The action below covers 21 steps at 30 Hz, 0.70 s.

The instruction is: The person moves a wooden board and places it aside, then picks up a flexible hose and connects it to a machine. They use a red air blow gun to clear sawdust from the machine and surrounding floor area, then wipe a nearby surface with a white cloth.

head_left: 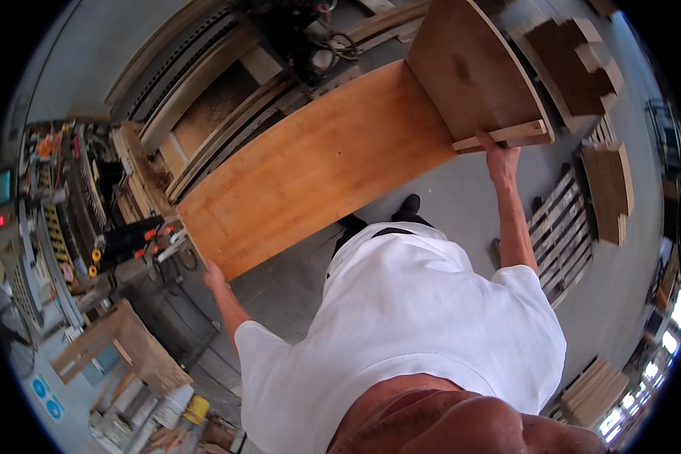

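Fingers (209, 268), left hand (217, 277): I am seeing them gripping the left end of a long orange-brown wooden panel (318, 163). Right hand (501, 160): holding a pale wooden strip (516, 132) at the near edge of a darker end board (469, 72), fingertips hiding from me underneath. Panel: extending between both hands, beyond the white T-shirt (424, 303), meeting the end board at an angle. Slatted pallet (561, 234): lying to the right.

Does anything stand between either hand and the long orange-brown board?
Nothing visible separates the left hand from the board at its left end. At the other end, the right hand touches a pale wooden strip; whether it also touches the board is unclear.
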Available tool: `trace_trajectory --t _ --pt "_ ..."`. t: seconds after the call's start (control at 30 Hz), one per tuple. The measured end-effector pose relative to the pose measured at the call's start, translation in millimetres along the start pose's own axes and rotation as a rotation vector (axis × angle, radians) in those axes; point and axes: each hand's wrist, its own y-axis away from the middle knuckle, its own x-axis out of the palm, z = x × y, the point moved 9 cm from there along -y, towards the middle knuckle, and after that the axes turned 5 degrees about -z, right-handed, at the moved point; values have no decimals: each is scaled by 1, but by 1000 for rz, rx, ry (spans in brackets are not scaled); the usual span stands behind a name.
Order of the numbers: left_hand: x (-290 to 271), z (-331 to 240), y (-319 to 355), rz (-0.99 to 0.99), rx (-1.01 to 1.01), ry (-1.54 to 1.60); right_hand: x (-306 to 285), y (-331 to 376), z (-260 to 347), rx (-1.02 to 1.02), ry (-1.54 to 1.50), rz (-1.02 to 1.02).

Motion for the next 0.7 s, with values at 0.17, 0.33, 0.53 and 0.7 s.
trace_trajectory --t 0.17,0.33,0.53,0.7 --pt "90 -10 48 180 58 5 -82 -23 -18 -10 242 -135" --pt "149 -100 168 346 263 -234 -180 -112 -90 196 194 -213" --pt "234 -185 302 208 525 -441 -260 -239 -116 160 -14 -210" --pt "293 -228 398 175 538 -523 -336 -320 -145 128 -33 -254"
